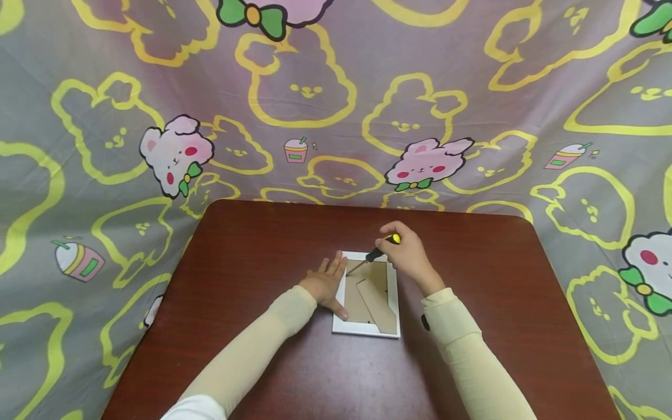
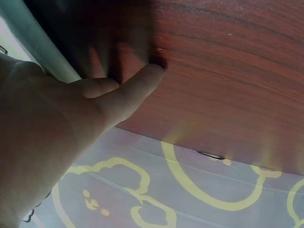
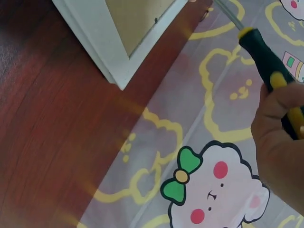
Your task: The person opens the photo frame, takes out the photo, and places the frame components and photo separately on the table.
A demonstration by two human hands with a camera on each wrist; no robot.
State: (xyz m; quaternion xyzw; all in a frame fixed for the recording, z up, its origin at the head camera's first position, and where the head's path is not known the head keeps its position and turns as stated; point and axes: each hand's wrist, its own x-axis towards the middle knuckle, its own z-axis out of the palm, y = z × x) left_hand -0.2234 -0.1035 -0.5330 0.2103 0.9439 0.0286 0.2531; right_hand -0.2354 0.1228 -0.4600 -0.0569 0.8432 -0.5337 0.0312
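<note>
The right hand [image 1: 412, 256] grips a black-and-yellow screwdriver [image 1: 375, 254], tip at a white picture frame [image 1: 375, 280]'s inner left border; the left hand [image 1: 322, 286], fingers spread, rests on its left side. The frame lies midway between the tabletop [image 1: 472, 280]'s side edges.

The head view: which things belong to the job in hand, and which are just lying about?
Part of the job:
screwdriver, held in the right hand
white frame with brown backing, steadied by the left hand

Seemingly just there:
small dark object by the right sleeve, partly hidden
patterned cloth behind the table
</note>
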